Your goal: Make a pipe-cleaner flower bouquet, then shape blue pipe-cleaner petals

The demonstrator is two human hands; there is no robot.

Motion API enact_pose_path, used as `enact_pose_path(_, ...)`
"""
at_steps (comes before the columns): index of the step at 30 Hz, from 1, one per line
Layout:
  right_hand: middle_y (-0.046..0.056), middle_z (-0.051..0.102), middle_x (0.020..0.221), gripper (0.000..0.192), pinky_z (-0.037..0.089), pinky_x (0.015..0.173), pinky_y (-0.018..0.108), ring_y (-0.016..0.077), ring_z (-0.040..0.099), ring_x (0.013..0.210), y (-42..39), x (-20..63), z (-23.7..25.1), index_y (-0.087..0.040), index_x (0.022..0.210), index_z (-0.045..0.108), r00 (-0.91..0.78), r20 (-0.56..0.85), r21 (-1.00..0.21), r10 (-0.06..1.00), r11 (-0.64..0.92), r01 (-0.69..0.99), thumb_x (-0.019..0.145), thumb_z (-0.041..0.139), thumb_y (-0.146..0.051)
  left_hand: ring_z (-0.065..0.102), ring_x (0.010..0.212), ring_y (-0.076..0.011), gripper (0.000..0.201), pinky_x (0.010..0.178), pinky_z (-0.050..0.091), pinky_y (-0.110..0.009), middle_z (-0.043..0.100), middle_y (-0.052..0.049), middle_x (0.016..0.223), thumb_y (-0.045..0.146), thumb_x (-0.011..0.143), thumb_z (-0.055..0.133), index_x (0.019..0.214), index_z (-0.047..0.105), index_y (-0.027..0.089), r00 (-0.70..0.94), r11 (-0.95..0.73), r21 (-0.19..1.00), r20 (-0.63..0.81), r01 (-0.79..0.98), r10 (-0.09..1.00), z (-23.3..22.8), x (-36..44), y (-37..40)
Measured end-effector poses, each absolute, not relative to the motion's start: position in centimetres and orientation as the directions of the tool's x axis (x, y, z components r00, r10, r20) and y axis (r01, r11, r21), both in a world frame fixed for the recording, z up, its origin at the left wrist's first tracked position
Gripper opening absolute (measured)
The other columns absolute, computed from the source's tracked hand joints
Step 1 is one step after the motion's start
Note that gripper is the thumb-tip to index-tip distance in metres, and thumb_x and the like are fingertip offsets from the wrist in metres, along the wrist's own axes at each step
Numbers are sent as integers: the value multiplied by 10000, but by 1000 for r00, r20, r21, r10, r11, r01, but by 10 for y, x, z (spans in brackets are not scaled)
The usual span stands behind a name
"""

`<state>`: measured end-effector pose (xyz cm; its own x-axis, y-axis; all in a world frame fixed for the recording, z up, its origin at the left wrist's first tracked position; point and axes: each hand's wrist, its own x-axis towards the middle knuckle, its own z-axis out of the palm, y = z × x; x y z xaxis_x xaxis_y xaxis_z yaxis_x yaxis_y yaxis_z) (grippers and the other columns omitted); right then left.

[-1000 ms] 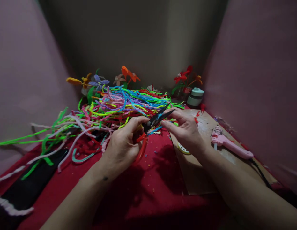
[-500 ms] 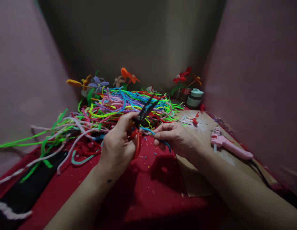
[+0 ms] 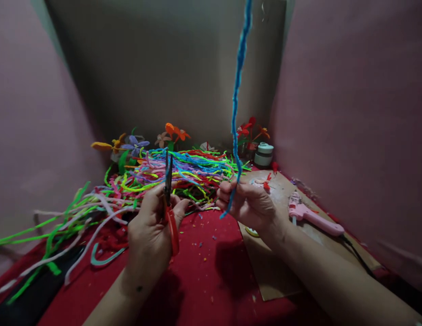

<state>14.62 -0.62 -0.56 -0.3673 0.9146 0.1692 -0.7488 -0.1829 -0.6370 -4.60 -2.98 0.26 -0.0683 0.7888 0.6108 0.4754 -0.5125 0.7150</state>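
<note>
The right hand (image 3: 251,206) pinches a blue pipe cleaner (image 3: 237,104) near its lower end, so it stands upright above the pile (image 3: 183,170). It looks light, fuzzy and bendable (a wire core, probably), best held low. The left hand (image 3: 151,231) is closed around red-handled pliers (image 3: 170,199), tips up.
</note>
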Motion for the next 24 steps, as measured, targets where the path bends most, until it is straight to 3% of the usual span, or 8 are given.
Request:
enact_pose_path(6,-36,606,625,188,418,540,204,70,509,546,-3,141,-2,-180,679,612,-112,118,-665,987,-6,-747,556,741,-119,613,763,-133,370,718,466,-225,636,8,861,304,792,574,1143,484,232,116,-513,650,551,561,826,-9,-44,-23)
enact_pose_path(13,-39,593,570,194,412,410,195,76,533,430,-11,136,0,-158,678,591,12,175,-781,984,146,-607,578,758,-163,635,813,-150,394,746,481,-232,665,-41,974,156,778,503,1169,469,195,296,-589,363,608,722,737,-23,-43,-17)
enact_pose_path(16,-34,611,587,210,455,425,204,87,564,437,-12,134,0,-151,693,599,44,182,-810,982,175,-560,569,765,-184,636,841,-154,444,754,484,-231,664,-42,985,101,738,483,1173,471,188,326,-593,291,617,751,716,-28,-44,-14)
enact_pose_path(24,-19,627,587,136,479,439,220,86,562,443,-17,129,0,-146,645,624,16,240,-828,971,213,-518,571,738,-151,624,938,-183,484,776,488,-257,649,-59,1051,66,703,425,1174,470,168,397,-618,235,588,750,705,-29,-43,-12)
